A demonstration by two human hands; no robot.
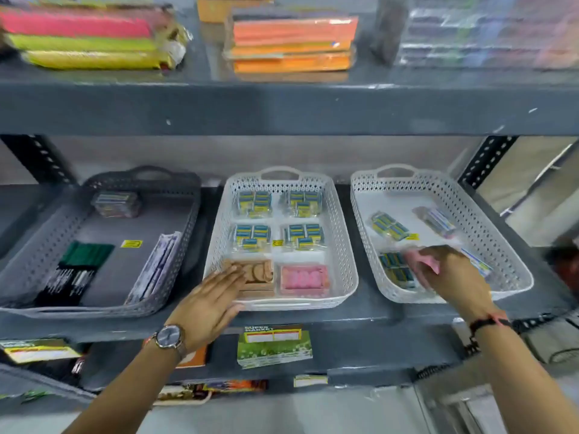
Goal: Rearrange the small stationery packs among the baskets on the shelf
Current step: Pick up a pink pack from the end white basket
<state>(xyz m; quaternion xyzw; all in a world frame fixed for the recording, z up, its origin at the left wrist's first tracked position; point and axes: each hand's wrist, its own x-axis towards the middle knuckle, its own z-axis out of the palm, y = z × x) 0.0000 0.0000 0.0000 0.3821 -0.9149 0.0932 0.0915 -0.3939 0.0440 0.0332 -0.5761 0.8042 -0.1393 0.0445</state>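
Blurrily, my right hand (451, 270) pinches a pink pack (421, 260), hiding the right basket (501, 233)'s front packs; my left hand (213, 305) lies flat, fingers spread.

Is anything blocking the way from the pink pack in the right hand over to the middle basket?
Nothing visible. The right hand holds the pink pack inside the right basket; only both baskets' low rims lie between it and the middle basket. That basket's floor looks full, six packs.
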